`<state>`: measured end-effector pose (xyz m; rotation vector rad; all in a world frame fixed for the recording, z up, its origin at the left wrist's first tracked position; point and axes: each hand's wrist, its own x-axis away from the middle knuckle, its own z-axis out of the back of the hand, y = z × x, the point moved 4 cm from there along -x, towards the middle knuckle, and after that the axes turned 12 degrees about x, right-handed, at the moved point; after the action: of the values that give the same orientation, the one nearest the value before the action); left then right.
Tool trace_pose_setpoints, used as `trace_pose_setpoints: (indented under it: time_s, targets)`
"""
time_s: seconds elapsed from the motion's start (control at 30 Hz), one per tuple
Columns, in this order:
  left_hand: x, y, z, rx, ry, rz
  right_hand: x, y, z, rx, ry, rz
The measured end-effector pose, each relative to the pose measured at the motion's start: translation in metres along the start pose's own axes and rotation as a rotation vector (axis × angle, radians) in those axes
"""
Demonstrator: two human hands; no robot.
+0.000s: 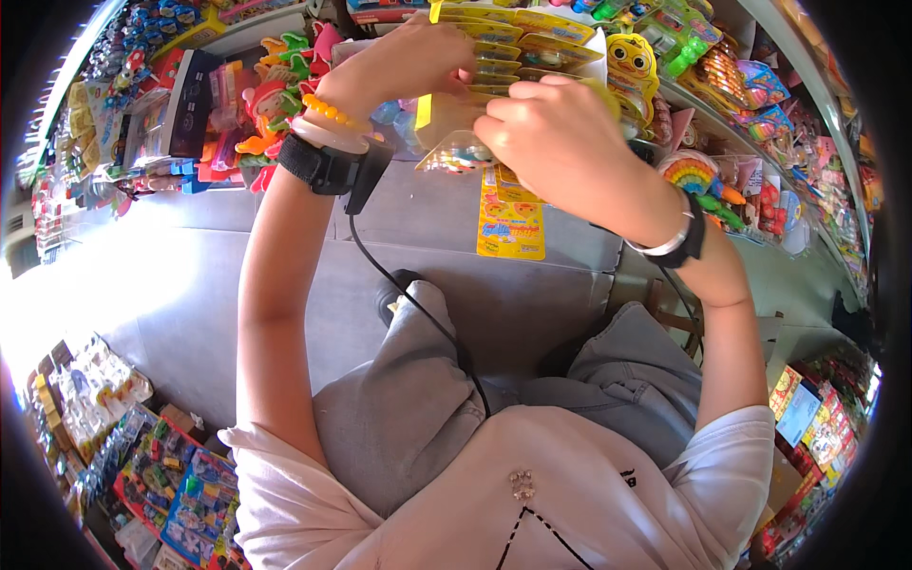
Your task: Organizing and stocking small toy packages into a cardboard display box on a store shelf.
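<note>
Ahead of me, a display box (563, 53) holds rows of carded toys (499, 51) on yellow backing cards. My left hand (413, 60) reaches over the box's left side, its fingers bent beside the cards; whether it grips one is hidden. Knuckles up, my right hand (545, 125) is at the front of the box, its fingertips out of sight. Near its fingers is a clear blister pack (462, 151) with small coloured pieces, tilted at the box's front. Below the hand, a yellow printed card (511, 231) hangs or lies over the grey surface.
Colourful dinosaur-shaped toys (274, 107) fill the left of the shelf. A yellow duck-shaped package (632, 75) and a rainbow toy (691, 171) are at the right. A black cable (406, 292) runs from my left wrist past my knees. More boxed toys (178, 491) stand at lower left.
</note>
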<state>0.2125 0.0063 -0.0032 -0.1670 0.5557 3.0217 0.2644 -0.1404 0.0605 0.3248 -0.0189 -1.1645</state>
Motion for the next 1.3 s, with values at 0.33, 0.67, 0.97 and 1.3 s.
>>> trace_pose_setpoints:
  time_s: [0.33, 0.67, 0.97, 1.3]
  targets:
    - [0.002, -0.009, -0.002, 0.051, 0.011, -0.026, 0.041, 0.08, 0.121, 0.025, 0.508, -0.336]
    - [0.008, -0.007, 0.003, 0.109, 0.119, -0.11, 0.048, 0.095, 0.108, 0.083, 0.365, -0.355]
    - [0.006, -0.012, -0.002, 0.073, -0.062, 0.068, 0.042, 0.11, 0.064, 0.164, 0.454, -0.273]
    - [0.013, -0.008, 0.007, 0.02, 0.219, -0.167, -0.009, 0.021, 0.102, 0.266, 0.263, -0.076]
